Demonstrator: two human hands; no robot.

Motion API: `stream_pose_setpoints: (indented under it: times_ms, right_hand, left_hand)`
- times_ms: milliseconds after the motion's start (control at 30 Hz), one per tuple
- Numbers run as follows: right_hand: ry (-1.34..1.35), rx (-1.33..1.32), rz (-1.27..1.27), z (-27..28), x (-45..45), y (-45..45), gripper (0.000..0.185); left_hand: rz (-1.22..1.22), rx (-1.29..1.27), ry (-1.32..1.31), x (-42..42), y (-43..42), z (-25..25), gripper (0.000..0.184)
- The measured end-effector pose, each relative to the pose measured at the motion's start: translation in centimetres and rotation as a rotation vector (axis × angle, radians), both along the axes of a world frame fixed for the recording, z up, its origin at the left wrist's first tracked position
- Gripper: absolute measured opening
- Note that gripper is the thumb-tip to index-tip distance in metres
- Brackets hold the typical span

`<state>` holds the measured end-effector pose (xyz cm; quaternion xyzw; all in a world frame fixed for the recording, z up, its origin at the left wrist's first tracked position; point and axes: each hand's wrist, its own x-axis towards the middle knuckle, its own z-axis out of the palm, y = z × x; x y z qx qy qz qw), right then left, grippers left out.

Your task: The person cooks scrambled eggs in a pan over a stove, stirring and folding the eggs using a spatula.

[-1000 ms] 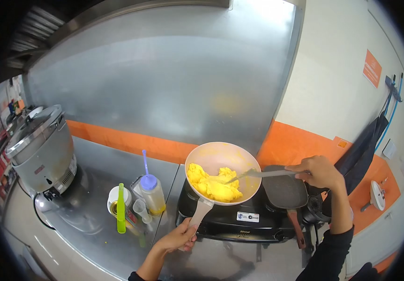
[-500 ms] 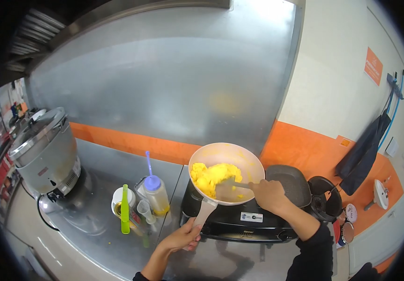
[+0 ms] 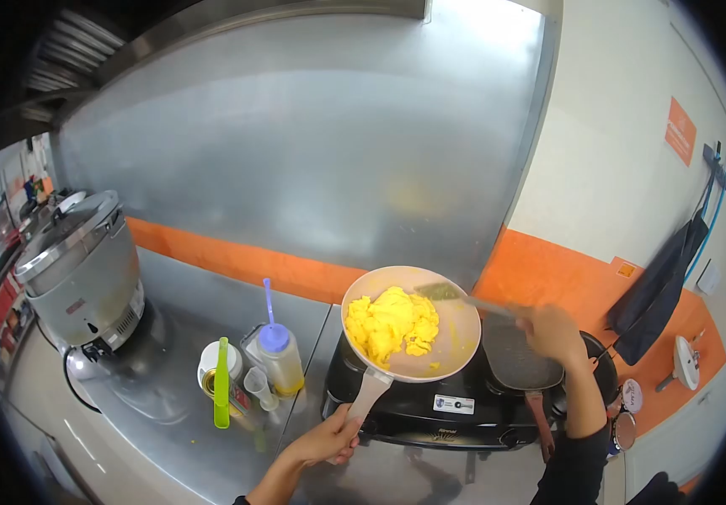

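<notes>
My left hand (image 3: pixel 327 435) is closed around the light handle of a round pan (image 3: pixel 460 328), which sits tilted over the left side of a black gas stove (image 3: pixel 418 420). Yellow scrambled egg (image 3: pixel 390 321) is heaped in the left half of the pan. My right hand (image 3: pixel 553 335) grips the grey handle of a spatula (image 3: pixel 491 306), and its blurred blade is over the pan's upper right part, apart from the egg heap. A dark square pan (image 3: pixel 521 355) rests to the right, partly behind my right forearm.
Left of the stove stand a squeeze bottle (image 3: pixel 280 360) with a purple lid, a small clear cup (image 3: pixel 258 385) and a white container with green tongs (image 3: pixel 221 387) on top. A large rice cooker (image 3: pixel 85 273) stands far left. A black round pan (image 3: pixel 603 374) is at right.
The spatula first went left and down into the egg, then back up and right off it. The egg is now gathered in a more compact heap. My left hand keeps its hold.
</notes>
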<state>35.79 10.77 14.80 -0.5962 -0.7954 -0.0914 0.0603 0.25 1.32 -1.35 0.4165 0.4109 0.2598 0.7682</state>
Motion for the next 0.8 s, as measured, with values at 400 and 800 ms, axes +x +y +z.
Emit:
stream_pose_setpoints:
  times_ms: [400,800]
  right_hand:
    - [0.382,-0.978,0.096,-7.0,-2.9,28.9,0.035]
    - [-0.257,-1.185,0.263,1.4,-12.4,23.0,0.04]
  left_hand:
    - [-0.148,0.046,0.115,-0.7,1.2,1.3,0.045]
    - [-0.048,-0.038,0.118,0.3,-0.1,1.2,0.046]
